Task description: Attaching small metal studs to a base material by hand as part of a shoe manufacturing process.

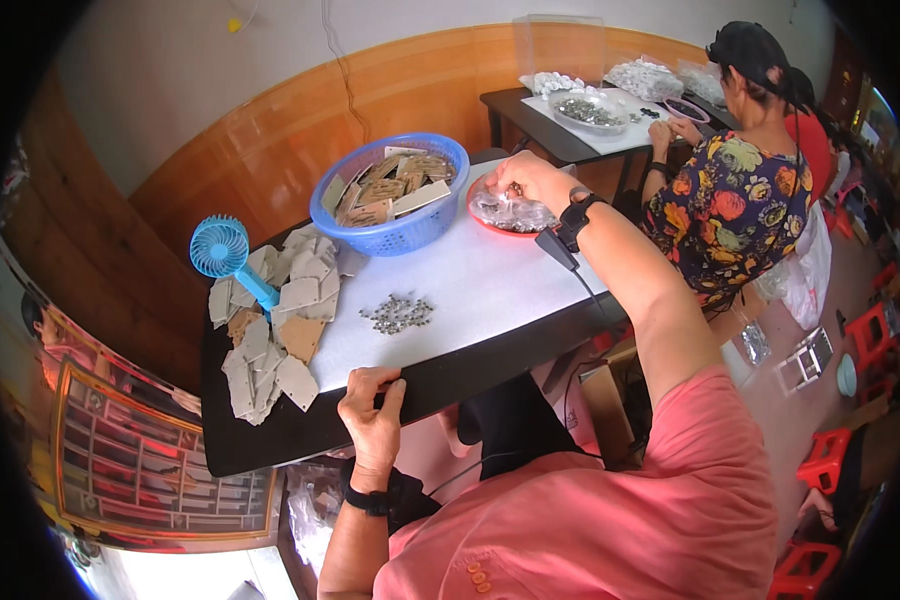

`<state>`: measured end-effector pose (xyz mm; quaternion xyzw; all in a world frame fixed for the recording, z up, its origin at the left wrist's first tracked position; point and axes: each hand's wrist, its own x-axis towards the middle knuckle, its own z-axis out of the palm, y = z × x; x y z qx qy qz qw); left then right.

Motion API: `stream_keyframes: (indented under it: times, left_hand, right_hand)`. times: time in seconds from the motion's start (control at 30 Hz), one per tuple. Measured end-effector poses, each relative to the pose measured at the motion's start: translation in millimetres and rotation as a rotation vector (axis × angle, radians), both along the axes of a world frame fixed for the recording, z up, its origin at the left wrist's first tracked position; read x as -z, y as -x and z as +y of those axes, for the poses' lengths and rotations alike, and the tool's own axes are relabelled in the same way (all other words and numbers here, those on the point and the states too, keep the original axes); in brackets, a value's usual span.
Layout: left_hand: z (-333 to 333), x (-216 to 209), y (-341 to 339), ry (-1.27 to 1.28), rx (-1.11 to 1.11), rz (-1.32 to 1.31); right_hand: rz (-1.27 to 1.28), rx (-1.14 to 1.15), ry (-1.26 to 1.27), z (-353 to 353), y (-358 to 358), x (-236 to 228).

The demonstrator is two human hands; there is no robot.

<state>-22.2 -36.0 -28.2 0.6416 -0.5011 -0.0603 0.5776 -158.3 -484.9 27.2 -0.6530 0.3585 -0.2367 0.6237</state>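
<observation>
Head view: right hand [535,182] touches clear bag [522,214] on red tray [497,230], its hold unclear; left hand [372,418] curls fingers narrow at desk [450,352] edge.

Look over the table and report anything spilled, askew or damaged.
I see no damage. The pale pieces lie in an uneven heap by the fan, and small metal parts sit loose on the white sheet; whether spilled or set there, I cannot tell.

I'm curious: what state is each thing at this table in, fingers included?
Blue basket: upright, piled with flat pieces.
Blue fan: tilted; running or not, unclear.
Pale flat pieces: loosely heaped.
Small metal parts: loose pile.
Clear bag: crumpled, in the red dish.
Left fingers: curled at the table edge.
Right fingers: bent; grip unclear.
</observation>
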Motion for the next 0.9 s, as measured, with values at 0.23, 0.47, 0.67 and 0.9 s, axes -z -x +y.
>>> stream_keyframes:
  times: [0.23,0.47,0.67,0.9]
  left_hand:
    - [-1,-1,0,-0.008,0.001,0.02]
    - [-2,1,-1,0.006,-0.011,0.044]
    - [-3,1,3,0.012,0.002,0.07]
    - [-1,4,-1,0.025,-0.006,0.046]
  right_hand:
    - [-0.169,-0.052,-0.158,-19,3,15]
    - [-0.295,0.178,-0.376,-4,-3,12]
    - [-0.323,0.157,-0.374,-15,12,19]
    - [-0.501,0.231,-0.508,-8,23,-6]
